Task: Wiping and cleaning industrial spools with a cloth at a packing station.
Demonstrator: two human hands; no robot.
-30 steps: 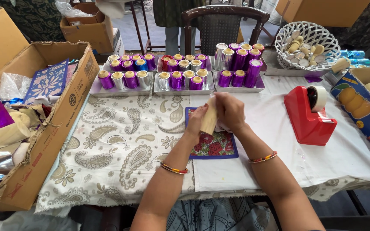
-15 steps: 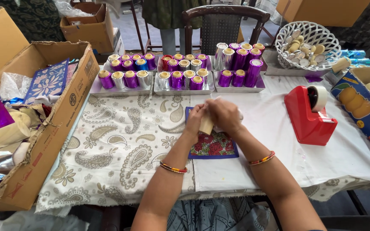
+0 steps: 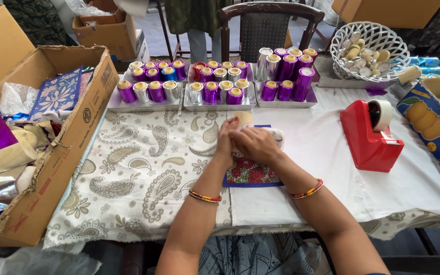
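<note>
- The left hand (image 3: 226,140) and the right hand (image 3: 254,144) touch in the middle of the desk (image 3: 332,168), with a roll (image 3: 242,120) between them.
- Under the hands lies a small mat (image 3: 253,173).
- Behind the hands, three trays (image 3: 219,104) stand side by side, and foil rolls (image 3: 215,86) stand in them.
- A chair (image 3: 266,25) stands behind the trays.
- The tape holder (image 3: 370,135) sits on the desk to the right of the hands.
- A basket (image 3: 370,48) sits behind the tape holder, with little round pieces in it.
- A printed box (image 3: 434,127) lies at the far right edge.
- A big open box (image 3: 72,137) stands to the left of the desk, with sheets and rolls in it.
</note>
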